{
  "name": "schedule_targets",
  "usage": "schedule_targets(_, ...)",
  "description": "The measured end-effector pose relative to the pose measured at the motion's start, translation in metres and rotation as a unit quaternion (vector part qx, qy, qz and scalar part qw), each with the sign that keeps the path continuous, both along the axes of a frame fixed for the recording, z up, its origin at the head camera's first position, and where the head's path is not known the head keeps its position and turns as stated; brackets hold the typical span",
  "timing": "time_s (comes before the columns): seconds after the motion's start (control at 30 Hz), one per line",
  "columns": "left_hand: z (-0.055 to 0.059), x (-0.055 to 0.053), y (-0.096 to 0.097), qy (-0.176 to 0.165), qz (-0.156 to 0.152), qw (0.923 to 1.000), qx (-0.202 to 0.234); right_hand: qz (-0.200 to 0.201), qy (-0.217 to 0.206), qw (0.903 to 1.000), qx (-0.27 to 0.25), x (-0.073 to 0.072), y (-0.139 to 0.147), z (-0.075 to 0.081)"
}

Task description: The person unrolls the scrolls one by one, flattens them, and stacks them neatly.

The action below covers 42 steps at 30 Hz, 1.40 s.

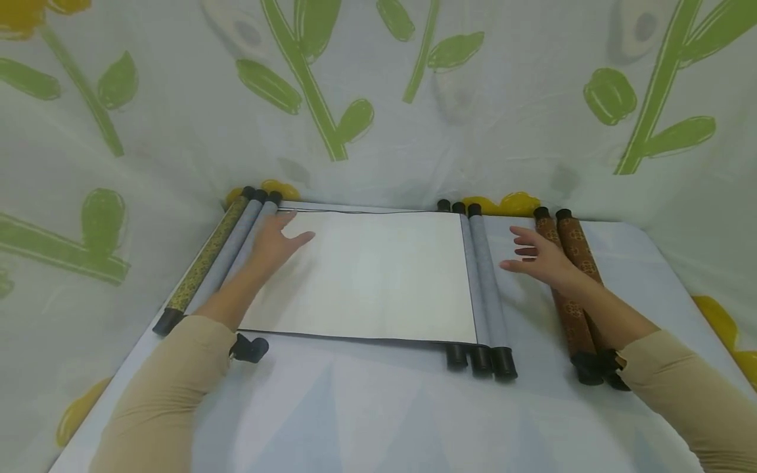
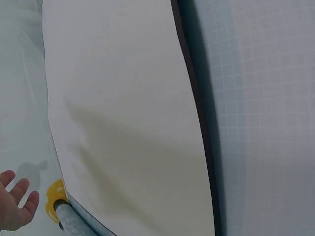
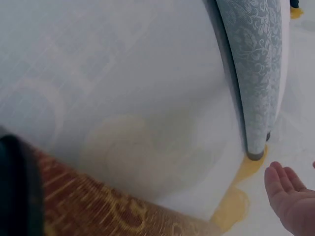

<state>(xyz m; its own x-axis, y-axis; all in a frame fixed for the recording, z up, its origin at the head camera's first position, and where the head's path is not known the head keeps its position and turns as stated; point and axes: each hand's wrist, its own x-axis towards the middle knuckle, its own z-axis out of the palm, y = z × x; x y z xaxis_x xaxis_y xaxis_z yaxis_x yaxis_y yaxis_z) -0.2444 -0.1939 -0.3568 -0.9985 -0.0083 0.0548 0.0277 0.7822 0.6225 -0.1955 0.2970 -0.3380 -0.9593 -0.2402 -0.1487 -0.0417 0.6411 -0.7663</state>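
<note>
A white paper sheet (image 1: 367,276) with a dark edge lies spread between grey-blue patterned scroll rolls at its left and right. My left hand (image 1: 276,243) hovers over its left end, fingers apart, with nothing in it; the left wrist view catches only some of its fingers (image 2: 19,194). My right hand (image 1: 541,259), also holding nothing, is in the air between the right grey-blue roll (image 1: 489,282) and the brown patterned rolls (image 1: 570,315). Its fingers are loosely bent. In the right wrist view the grey-blue roll (image 3: 258,73) shows a floral weave.
At the far left a gold patterned roll (image 1: 209,253) lies beside grey-blue rolls (image 1: 227,253). The rolls have black end knobs. A light cloth with pale blue triangles covers the table (image 1: 355,420). A curtain with green leaf prints (image 1: 177,131) stands behind.
</note>
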Motion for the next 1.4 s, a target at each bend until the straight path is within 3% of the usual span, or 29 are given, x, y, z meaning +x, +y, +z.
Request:
schedule_targets(0.33, 0.009, 0.018, 0.043, -0.038, -0.052, 0.9972, 0.038, 0.027, 0.017, 0.9995, -0.006, 0.008, 0.019, -0.002)
schedule_targets(0.8, 0.023, 0.047, 0.097, 0.013, -0.162, 0.984, 0.071, 0.022, 0.023, 0.9976, 0.062, 0.028, 0.049, 0.007)
schedule_targets(1.1, 0.031, 0.058, 0.125, 0.024, -0.209, 0.9739, 0.085, 0.01, 0.022, 0.997, 0.074, 0.035, 0.072, -0.009)
schedule_targets(1.4, 0.031, 0.065, 0.156, 0.036, -0.262, 0.9601, 0.091, -0.017, 0.05, 0.9949, 0.086, 0.038, 0.093, -0.022)
